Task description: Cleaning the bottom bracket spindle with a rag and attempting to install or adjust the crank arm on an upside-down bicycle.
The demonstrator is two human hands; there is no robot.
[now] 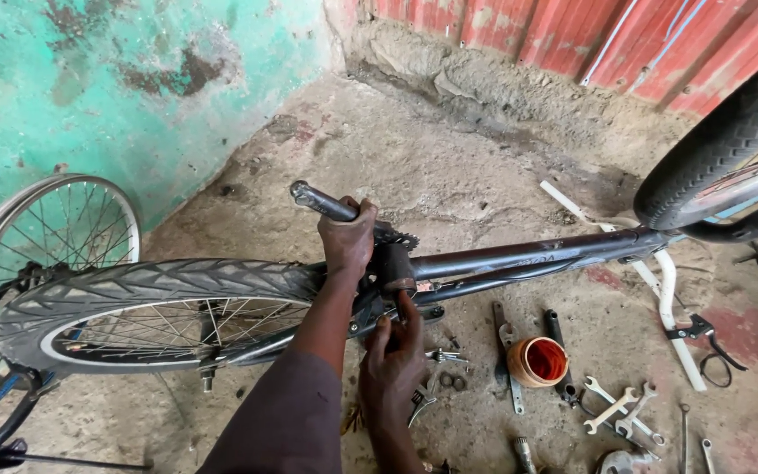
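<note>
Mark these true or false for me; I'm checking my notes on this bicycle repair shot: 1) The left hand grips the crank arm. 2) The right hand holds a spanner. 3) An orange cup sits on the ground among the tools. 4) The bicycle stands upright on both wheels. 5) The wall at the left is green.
1) True: the left hand is closed around the crank arm.
2) False: the right hand holds no tool; its fingers rest at the bottom bracket of the frame.
3) True: the orange cup sits beside the spanners.
4) False: the bicycle is turned over, and the rear tyre is off the ground.
5) True: the wall is green, with worn patches.
</note>
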